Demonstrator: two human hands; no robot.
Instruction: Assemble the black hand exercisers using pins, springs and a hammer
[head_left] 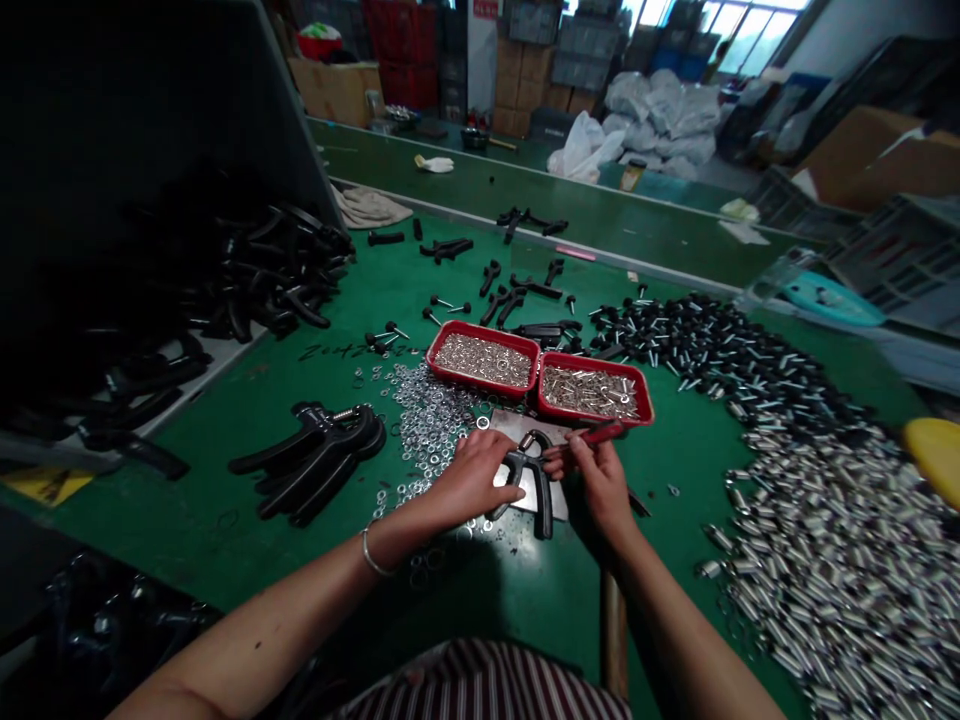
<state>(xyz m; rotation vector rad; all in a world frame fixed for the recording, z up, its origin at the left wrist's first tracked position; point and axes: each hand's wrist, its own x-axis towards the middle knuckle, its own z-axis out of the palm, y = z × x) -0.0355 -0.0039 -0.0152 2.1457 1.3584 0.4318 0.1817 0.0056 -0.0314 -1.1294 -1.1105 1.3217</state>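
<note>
Head view: near the middle of the bench's (360,290) near edge, the left hand's (476,475) fingers grip a black clamp (542,490) over a metal plate (559,499), and the right hand's (600,475) fingers close round a red tool (604,432) beside it. The clamp looks part-assembled, a spring (525,440) showing near its top. The stack of clamps (319,460) towards the left edge seems further along; loose springs (832,560) at the right edge and handles (450,248) towards the far edge look unfitted. Handwritten digits (322,352) on the bench perhaps begin "2004"; the rest is illegible.
</note>
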